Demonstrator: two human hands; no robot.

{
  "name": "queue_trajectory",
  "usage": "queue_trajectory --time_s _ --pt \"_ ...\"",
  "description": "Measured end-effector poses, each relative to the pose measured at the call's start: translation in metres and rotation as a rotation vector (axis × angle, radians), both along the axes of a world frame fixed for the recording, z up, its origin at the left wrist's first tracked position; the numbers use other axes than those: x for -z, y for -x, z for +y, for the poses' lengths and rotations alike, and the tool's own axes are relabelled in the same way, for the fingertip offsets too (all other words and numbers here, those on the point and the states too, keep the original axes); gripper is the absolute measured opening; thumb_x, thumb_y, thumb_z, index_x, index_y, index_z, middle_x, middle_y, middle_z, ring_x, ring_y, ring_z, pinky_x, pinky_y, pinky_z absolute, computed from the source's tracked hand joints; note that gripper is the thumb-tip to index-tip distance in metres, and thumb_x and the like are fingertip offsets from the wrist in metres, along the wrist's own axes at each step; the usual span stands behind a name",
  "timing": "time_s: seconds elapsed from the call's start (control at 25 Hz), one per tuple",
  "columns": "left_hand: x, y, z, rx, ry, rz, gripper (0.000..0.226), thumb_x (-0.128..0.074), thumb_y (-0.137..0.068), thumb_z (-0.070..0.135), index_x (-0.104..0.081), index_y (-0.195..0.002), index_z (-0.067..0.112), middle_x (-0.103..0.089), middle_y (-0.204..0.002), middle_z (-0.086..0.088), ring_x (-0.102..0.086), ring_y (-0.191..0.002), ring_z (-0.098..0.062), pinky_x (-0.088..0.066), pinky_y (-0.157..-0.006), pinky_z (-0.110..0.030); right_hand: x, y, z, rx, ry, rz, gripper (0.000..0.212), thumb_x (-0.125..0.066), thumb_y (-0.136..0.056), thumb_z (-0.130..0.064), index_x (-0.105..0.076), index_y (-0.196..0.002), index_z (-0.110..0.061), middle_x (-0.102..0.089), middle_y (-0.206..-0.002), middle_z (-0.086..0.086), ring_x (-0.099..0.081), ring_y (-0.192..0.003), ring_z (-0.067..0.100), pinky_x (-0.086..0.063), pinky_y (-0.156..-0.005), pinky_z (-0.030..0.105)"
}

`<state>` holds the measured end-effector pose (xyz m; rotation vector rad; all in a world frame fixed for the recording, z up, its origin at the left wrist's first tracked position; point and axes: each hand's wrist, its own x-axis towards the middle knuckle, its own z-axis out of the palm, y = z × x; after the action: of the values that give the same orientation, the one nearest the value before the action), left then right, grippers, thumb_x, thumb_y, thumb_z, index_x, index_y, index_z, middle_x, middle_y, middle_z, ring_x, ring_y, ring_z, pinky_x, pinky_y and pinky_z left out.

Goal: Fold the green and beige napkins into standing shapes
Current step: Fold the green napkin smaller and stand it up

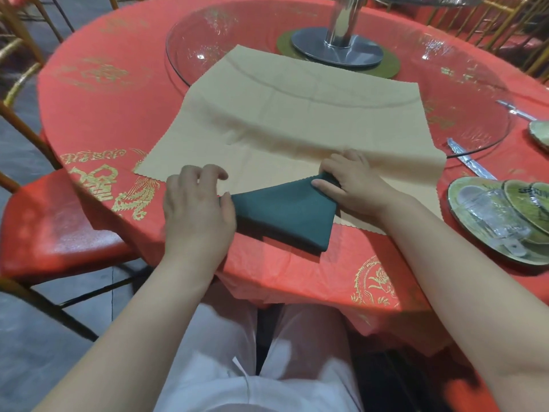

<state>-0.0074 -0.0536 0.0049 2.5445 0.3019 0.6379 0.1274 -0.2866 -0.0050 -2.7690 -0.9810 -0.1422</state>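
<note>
Left hand (196, 203), right hand (353, 185) pinch green napkin (285, 212) corners; beige napkin (282, 114) beneath; plates (459, 215) right; glass turntable (208, 34) behind

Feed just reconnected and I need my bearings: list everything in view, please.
green napkin: one, dark green, folded, across the beige napkin's near edge
beige napkin: one, beige, spread flat, far part over the glass turntable
glass turntable: one, clear, table centre, on a metal stand
tablecloth: one, red with gold print, covering the table
plates: several, greenish, stacked at right
chair: one, red seat, left
left hand: at the green napkin's left tip
right hand: grips its upper right corner
</note>
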Motion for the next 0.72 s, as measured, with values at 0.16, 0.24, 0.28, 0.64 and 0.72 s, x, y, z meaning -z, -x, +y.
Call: queue_trajectory --time_s 0.16,0.24,0.28,0.64,0.72 --pt "-0.004 -0.004 -0.055 0.376 -0.157 -0.029 0.035 -0.042 -0.086 0.022 -0.059 -0.113 0.007 -0.06 -0.117 -0.013 -0.052 -0.112 -0.034 -0.026 -0.099 -0.036 0.0 0.0 0.002 0.014 0.005 -0.006 0.049 -0.025 -0.081 -0.061 -0.049 -0.086 -0.019 -0.043 -0.084 -0.006 -0.029 -0.09 0.015 -0.023 -0.091 0.032" --pt "-0.003 -0.002 -0.076 0.391 -0.239 0.245 0.055 -0.028 -0.095 0.041 -0.034 -0.139 0.01 -0.035 -0.148 -0.009 -0.025 -0.139 -0.028 -0.007 -0.113 -0.043 0.001 0.0 0.002 0.026 0.001 -0.003 0.049 -0.025 -0.081 -0.061 -0.05 -0.086 -0.02 -0.043 -0.084 -0.006 -0.028 -0.09 0.015 -0.023 -0.093 0.034" --pt "0.003 -0.002 -0.08 0.364 -0.275 0.367 0.061 -0.021 -0.095 0.048 -0.017 -0.146 0.014 -0.017 -0.155 -0.005 -0.008 -0.144 -0.026 0.003 -0.114 -0.047 0.001 0.0 0.002 0.034 0.002 0.005 0.05 -0.024 -0.08 -0.062 -0.05 -0.086 -0.019 -0.043 -0.084 -0.005 -0.029 -0.091 0.015 -0.023 -0.094 0.034" --pt "0.013 -0.002 -0.071 0.279 -0.339 0.574 0.077 -0.011 -0.083 0.071 0.012 -0.145 0.031 0.018 -0.156 0.001 0.018 -0.138 -0.044 0.012 -0.107 -0.061 -0.005 0.017 0.008 0.096 -0.015 -0.083 0.041 -0.046 -0.086 -0.047 -0.051 -0.108 -0.012 -0.051 -0.111 0.005 -0.042 -0.115 0.029 -0.016 -0.11 0.037" --pt "0.013 -0.004 -0.071 0.275 -0.337 0.571 0.078 -0.013 -0.083 0.07 0.011 -0.145 0.03 0.018 -0.155 0.0 0.018 -0.138 -0.044 0.011 -0.107 -0.061 -0.013 0.041 0.017 0.014 -0.089 -0.093 0.038 -0.049 -0.085 -0.031 -0.049 -0.119 -0.015 -0.052 -0.124 0.004 -0.041 -0.123 0.023 -0.008 -0.115 0.037"
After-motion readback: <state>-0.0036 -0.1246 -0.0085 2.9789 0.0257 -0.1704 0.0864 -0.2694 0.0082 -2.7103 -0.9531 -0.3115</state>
